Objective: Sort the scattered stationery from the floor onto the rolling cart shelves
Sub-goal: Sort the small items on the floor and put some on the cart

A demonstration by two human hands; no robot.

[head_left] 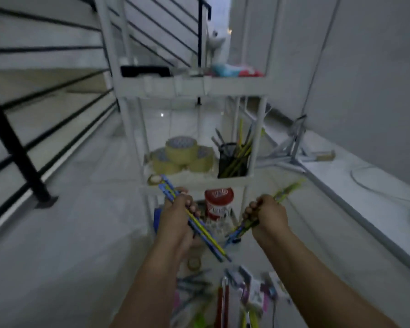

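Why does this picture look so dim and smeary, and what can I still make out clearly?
Head view: the light is low and bluish, and the whole frame is softened. The floor pile is the most streaked; the left hand and right hand gripping pencils are only slightly soft. The tape rolls and pen holder read clearest. The wide lens bends the cart posts.

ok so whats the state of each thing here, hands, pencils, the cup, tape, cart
left hand: grips a bundle of pencils
right hand: grips a second pencil bundle
mesh pencil cup: upright on middle shelf, holding pencils
tape rolls: stacked on middle shelf
rolling cart: upright
floor stationery: scattered, unsorted
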